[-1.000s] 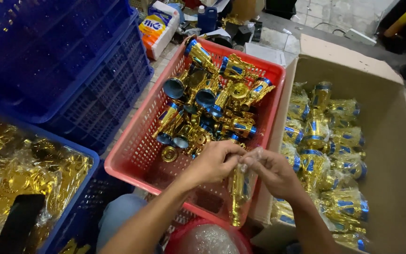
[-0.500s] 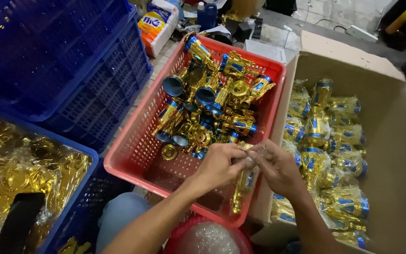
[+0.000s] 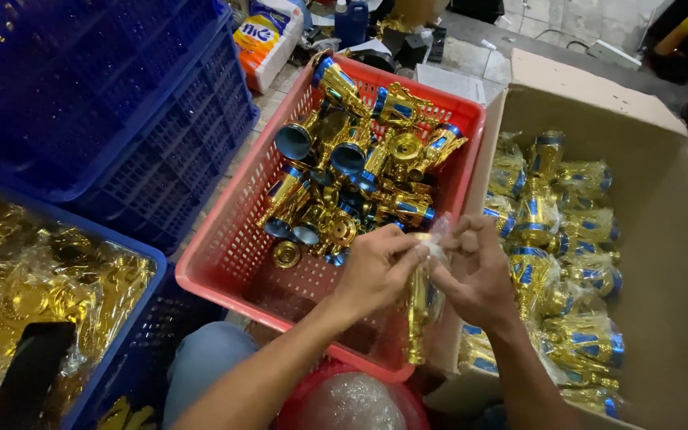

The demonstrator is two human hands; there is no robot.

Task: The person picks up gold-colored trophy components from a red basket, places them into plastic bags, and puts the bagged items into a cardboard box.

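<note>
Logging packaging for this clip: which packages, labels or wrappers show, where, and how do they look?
Soft pouch: top, past the red basket; white, orange and blue.
Cardboard box: right; brown, open, holding bagged gold-and-blue trophies.
Clear plastic bag: centre, between both hands, over a gold trophy.

**Light and picture quality, head view**

Light moderate, from overhead, slightly cool. Sharp glare spots on the gold trophy parts (image 3: 360, 171) in the red basket (image 3: 232, 255); softer sheen on the wrapped pieces in the cardboard box (image 3: 670, 239). Upper right corner falls dark. Blue crates (image 3: 121, 103) are deep-toned, holes losing detail. Wide lens bends the edges (crate lines bow outward). Both hands are slightly soft; the near foreground is out of focus.
</note>
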